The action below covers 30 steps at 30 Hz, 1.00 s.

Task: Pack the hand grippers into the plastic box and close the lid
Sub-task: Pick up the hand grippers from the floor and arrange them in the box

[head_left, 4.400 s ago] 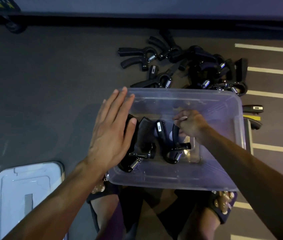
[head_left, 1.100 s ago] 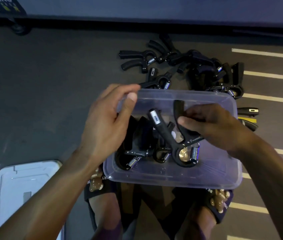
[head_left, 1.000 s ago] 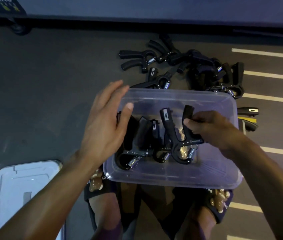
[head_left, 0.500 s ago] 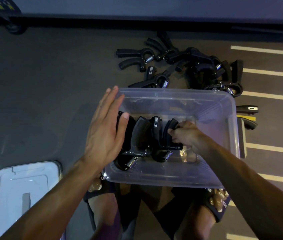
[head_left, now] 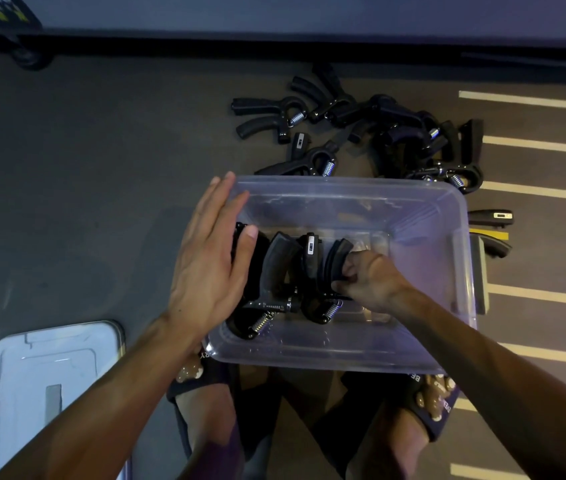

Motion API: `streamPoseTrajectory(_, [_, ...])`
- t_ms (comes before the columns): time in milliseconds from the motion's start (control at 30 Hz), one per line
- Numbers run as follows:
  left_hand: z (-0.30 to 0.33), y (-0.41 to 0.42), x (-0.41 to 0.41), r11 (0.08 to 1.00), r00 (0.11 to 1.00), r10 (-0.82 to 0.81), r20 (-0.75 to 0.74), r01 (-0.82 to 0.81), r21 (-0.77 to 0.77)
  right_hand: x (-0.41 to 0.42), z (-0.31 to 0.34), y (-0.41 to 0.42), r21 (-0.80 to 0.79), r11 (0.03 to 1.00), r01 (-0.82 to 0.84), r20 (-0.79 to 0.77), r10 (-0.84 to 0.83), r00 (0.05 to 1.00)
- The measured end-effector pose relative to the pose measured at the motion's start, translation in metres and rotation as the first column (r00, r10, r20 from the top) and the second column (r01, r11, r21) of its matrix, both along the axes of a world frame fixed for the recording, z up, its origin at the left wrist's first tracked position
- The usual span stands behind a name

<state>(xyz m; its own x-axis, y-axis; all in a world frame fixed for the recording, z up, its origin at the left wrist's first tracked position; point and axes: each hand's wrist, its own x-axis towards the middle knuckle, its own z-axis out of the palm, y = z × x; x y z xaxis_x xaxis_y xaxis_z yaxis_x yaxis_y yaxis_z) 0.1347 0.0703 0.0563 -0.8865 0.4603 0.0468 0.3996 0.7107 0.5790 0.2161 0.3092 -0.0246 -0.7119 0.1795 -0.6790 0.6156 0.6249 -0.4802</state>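
Note:
A clear plastic box (head_left: 461, 271) stands open on the dark floor in front of my feet. Several black hand grippers (head_left: 279, 268) with metal springs stand side by side in its left half. My left hand (head_left: 210, 268) lies flat with straight fingers against the box's left wall. Inside the box, my right hand (head_left: 369, 278) curls its fingers round the handle of the rightmost hand gripper (head_left: 335, 261), which sits among the others. The white lid (head_left: 49, 382) lies flat on the floor at the lower left.
A pile of several black hand grippers (head_left: 402, 133) lies on the floor just behind the box. Two more hand grippers (head_left: 491, 218) lie at its right side. White and yellow floor lines (head_left: 544, 145) run on the right. My sandalled feet (head_left: 435, 403) are under the box's near edge.
My right hand has brought a hand gripper down from above the box and set it among the packed ones. My left hand has flattened against the box's left wall.

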Motion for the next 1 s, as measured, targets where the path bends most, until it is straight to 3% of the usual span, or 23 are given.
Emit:
streamPoseTrajectory(333, [0.001, 0.0, 0.0, 1.0, 1.0, -0.003, -0.002, 0.003, -0.014, 0.006, 0.006, 0.004, 0.063, 0.984, -0.169, 0.009, 0.168, 0.986])
streamPoseTrajectory(667, [0.001, 0.001, 0.001, 1.0, 1.0, -0.006, -0.017, 0.005, -0.021, 0.007, 0.009, 0.0, 0.095, 0.975, -0.202, -0.008, 0.204, 0.979])
streamPoseTrajectory(767, [0.002, 0.001, 0.0, 1.0, 1.0, -0.008, -0.021, 0.008, -0.02, 0.006, 0.01, -0.001, 0.049, 0.989, -0.137, 0.001, 0.137, 0.991])
streamPoseTrajectory(833, [0.002, 0.001, 0.001, 1.0, 1.0, -0.008, -0.024, 0.007, -0.02, 0.004, 0.011, -0.002, -0.087, 0.996, 0.003, 0.021, -0.001, 1.0])
streamPoseTrajectory(1000, [0.002, 0.002, 0.001, 1.0, 0.999, -0.006, -0.033, 0.006, -0.02, 0.001, 0.02, 0.003, -0.258, 0.932, 0.256, 0.159, -0.22, 0.962])
